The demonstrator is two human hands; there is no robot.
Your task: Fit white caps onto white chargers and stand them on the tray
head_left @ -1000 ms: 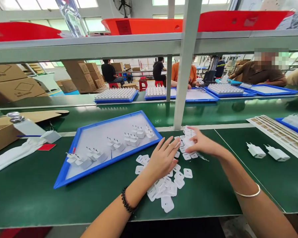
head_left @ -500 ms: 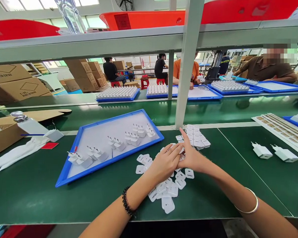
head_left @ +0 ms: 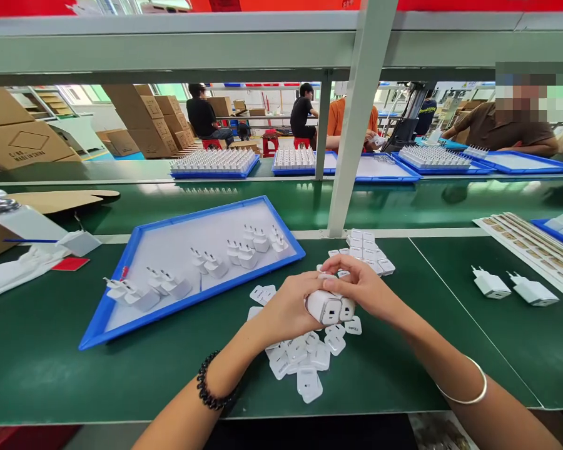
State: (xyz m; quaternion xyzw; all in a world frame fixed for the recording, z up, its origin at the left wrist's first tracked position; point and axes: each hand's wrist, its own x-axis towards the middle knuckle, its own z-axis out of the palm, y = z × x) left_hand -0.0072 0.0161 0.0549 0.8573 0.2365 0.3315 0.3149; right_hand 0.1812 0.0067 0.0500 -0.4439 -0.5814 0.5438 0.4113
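Two white chargers (head_left: 329, 308) lie side by side between my hands, their port ends facing me. My left hand (head_left: 291, 306) is wrapped round them from the left. My right hand (head_left: 363, 284) comes from the right, fingers curled over their far end. Beneath and around the hands is a loose pile of white square covers (head_left: 304, 353). Behind my right hand, more white covers (head_left: 368, 250) lie in close rows. To the left, a blue-rimmed tray (head_left: 187, 300) bears several white chargers (head_left: 166, 282) with their pins up.
Two chargers (head_left: 535, 290) lie at the right beside stacked card strips (head_left: 530, 250). A metal post (head_left: 349, 137) rises behind my hands. At the left are a white bottle (head_left: 25, 219), a white glove (head_left: 23, 269) and a red card (head_left: 70, 264). People sit beyond the belt.
My hands were laid together over the pile with fingers stretched; now their fingers are curled round two chargers that show between them. The view has tilted down and shifted slightly right.
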